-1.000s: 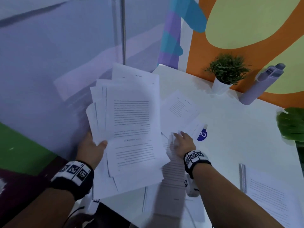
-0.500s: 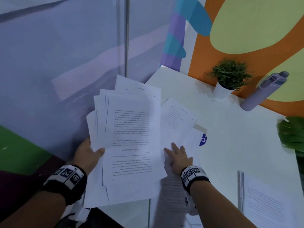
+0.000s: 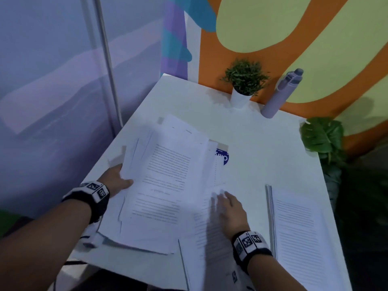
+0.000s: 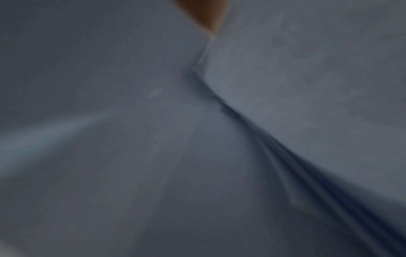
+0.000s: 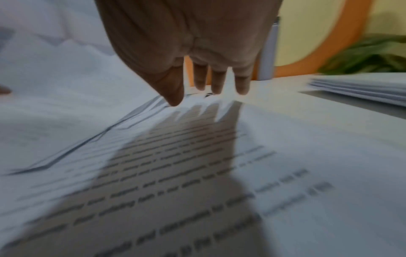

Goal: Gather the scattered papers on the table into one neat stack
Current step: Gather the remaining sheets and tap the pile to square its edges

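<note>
though blurred overhead, fingers (image 5: 216, 81) straight

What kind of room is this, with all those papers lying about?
Probably an office or studio corner set up for desk work: a white table strewn with printed papers, a small potted plant and a water bottle against a brightly painted orange and green wall.

- The white printed paper sheets (image 3: 165, 181) look thin, matt and smooth, bending where they are lifted.
- The white bench (image 3: 252, 148) has a smooth top with a faint sheen.
- The lilac plastic bottle (image 3: 281, 93) looks matt.
- The small white plant pot (image 3: 240, 99) looks smooth.
- The black wrist straps (image 3: 92, 198) look like cloth.
</note>
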Demonstrator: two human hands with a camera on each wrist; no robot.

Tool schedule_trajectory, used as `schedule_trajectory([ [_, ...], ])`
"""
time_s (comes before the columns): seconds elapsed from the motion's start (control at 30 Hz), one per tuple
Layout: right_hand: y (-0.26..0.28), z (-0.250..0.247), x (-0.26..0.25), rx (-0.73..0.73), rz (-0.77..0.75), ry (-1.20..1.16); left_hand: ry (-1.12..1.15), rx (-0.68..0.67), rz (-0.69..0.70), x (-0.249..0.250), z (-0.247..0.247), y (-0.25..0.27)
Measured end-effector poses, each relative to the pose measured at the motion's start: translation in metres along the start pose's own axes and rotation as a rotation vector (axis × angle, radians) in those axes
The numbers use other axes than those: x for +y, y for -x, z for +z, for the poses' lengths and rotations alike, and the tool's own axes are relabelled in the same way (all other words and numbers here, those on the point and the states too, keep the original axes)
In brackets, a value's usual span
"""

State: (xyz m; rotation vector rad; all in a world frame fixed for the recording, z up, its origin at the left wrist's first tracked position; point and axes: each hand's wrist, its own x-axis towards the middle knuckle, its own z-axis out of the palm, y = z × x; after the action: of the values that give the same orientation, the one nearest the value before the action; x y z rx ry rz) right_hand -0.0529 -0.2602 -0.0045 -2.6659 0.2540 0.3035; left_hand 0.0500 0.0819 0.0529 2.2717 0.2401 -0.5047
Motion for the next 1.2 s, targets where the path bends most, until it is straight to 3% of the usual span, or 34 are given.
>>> schedule_trajectory([
  [0.07,0.008,-0.006,0.014,0.067,0.234,-0.022,-0.086,-0.009,0.006,0.005,0.005,-0.012],
  [0.17,0.015,-0.007,0.029,-0.043,0.422,0.028,-0.288,-0.044,-0.006,0.002,0.015,-0.025],
  [0.27,0.018,-0.001,0.036,-0.111,0.45,-0.104,-0.549,-0.083,-0.043,-0.002,0.025,-0.029],
  [0.43,0.022,-0.008,0.036,0.007,0.481,-0.201,-0.611,-0.061,-0.007,-0.006,0.034,-0.009],
  [0.57,0.013,-0.016,0.034,0.072,0.482,-0.284,-0.567,-0.046,0.049,-0.018,0.049,0.022],
  [0.7,-0.002,-0.024,0.028,0.074,0.441,-0.317,-0.413,-0.181,0.014,-0.04,0.063,0.055],
  [0.77,-0.009,-0.027,0.025,0.066,0.426,-0.331,-0.298,-0.145,-0.022,-0.041,0.067,0.066],
  [0.87,-0.021,-0.027,0.021,0.065,0.413,-0.357,-0.157,0.017,-0.064,-0.035,0.065,0.064],
  [1.0,-0.034,-0.019,0.009,0.036,0.4,-0.391,-0.027,0.109,-0.203,-0.031,0.06,0.056],
  [1.07,-0.034,-0.012,0.001,-0.013,0.388,-0.385,0.004,0.13,-0.276,-0.035,0.065,0.054],
  [1.2,-0.022,0.008,-0.012,-0.085,0.39,-0.481,0.143,0.017,-0.229,-0.031,0.083,0.051],
])
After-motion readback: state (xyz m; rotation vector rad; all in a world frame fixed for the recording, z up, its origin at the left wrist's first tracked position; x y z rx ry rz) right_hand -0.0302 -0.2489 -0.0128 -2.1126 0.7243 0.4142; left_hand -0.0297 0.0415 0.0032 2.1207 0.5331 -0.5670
